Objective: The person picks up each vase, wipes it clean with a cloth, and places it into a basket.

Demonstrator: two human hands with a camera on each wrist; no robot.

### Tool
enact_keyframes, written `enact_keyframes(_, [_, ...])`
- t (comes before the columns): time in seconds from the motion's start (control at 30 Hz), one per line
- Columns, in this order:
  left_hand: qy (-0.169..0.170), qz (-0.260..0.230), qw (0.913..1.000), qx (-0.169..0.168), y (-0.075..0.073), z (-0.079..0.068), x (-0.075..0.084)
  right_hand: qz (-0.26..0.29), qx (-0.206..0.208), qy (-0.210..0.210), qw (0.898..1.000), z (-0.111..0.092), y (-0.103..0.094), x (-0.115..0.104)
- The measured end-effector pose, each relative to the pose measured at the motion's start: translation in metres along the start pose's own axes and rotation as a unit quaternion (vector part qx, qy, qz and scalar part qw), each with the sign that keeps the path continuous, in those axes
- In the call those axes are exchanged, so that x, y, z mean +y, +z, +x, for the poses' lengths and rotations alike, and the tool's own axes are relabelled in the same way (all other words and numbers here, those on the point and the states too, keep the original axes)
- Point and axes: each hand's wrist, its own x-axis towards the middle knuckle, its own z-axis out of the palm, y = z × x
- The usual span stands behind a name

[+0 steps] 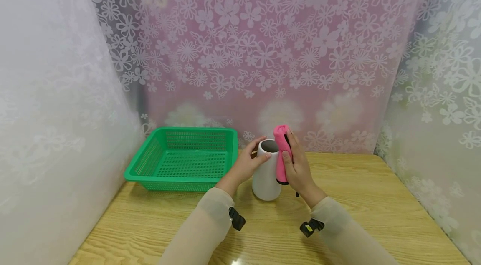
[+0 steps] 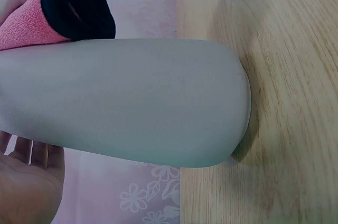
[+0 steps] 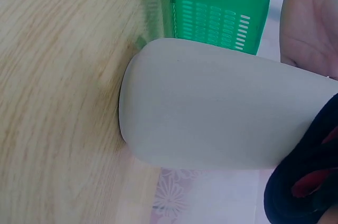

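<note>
A tall white vase [image 1: 266,179] with a round mouth stands upright on the wooden table. Around its upper part curves my left hand [image 1: 249,160], the thumb just below the rim at the front and the fingers at the far side. My right hand [image 1: 299,169] grips a rolled pink fleece cloth [image 1: 282,160] with black edging and holds it upright along the vase's right side. In the left wrist view the cloth's black edge [image 2: 79,10] lies right beside the vase wall [image 2: 137,102]. The right wrist view shows the same black edging [image 3: 296,187] by the vase's upper part.
A green perforated plastic basket [image 1: 182,185] sits on the table [image 1: 338,215] to the left of the vase, close to my left forearm. Behind the table hangs a pink flowered curtain [image 1: 233,60], with pale curtains at both sides.
</note>
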Motion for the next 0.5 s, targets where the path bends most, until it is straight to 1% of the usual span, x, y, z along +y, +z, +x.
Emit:
enact_keyframes(0.23, [0.003, -0.001, 1.0000, -0.002, -0.0002, -0.0005, 0.0001, 0.026, -0.002, 0.008, 1.000, -0.0010, 0.0012, 0.0047])
enact_keyframes(0.4, [0.006, -0.001, 1.0000, -0.003, -0.0002, -0.0011, 0.0004, 0.052, 0.003, 0.034, 0.998, -0.0023, 0.0029, 0.0042])
enact_keyframes(0.5, [0.008, -0.002, 1.0000, -0.002, 0.0001, -0.0011, 0.0010, 0.066, 0.003, 0.053, 0.996, -0.0014, 0.0029, -0.0009])
